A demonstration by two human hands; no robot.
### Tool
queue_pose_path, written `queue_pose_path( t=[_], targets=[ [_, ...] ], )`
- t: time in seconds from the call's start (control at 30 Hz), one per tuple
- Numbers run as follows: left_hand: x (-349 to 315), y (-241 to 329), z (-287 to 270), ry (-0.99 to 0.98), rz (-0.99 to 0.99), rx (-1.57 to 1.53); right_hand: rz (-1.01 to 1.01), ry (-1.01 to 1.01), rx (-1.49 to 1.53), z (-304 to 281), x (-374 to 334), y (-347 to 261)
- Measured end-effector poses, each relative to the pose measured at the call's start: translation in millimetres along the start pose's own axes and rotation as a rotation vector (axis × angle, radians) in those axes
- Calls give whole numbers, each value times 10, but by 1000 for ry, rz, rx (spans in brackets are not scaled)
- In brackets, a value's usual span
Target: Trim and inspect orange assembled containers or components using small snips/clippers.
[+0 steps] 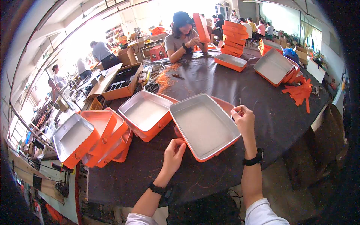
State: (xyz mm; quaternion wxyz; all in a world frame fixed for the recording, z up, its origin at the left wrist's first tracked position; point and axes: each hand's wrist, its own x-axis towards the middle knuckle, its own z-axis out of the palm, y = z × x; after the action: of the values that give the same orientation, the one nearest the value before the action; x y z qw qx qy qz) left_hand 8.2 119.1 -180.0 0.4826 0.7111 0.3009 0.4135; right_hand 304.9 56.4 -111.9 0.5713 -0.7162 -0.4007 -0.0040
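In front of me an orange, shallow rectangular case (204, 125) with a pale grey lining is tilted toward me, its hollow side up. My left hand (174, 154) grips its near left side, with the thumb in front and the other fingers partly hidden beneath. By the far right corner of the case, my right hand (244, 117) is closed in a pinch. A thin, light sliver sticks up above its fingertips; it is too small to name. Behind the case shows an orange flap (224, 103). Another lined orange case (145, 112) lies just to the left.
Several orange cases (77, 137) lean in a pile at the left table edge. Across the dark-covered table (277, 127) a co-worker holds an orange case (201, 28). A tall orange stack (234, 37), orange scraps (300, 93), loose threads (167, 78) and a cardboard box (123, 88) lie around.
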Motion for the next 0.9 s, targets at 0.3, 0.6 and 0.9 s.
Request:
queue_pose_path(
  t=[0.3,0.6,0.9],
  targets=[
    [12,155,16,-43,-171,-331,-62,-96,52,151,-98,-14],
    [18,-34,-5,-168,-262,6,-96,-63,158,223,-126,-34],
    [-80,183,115,-414,-330,-332,-192,-150,271,306,-229,-147]
  ],
)
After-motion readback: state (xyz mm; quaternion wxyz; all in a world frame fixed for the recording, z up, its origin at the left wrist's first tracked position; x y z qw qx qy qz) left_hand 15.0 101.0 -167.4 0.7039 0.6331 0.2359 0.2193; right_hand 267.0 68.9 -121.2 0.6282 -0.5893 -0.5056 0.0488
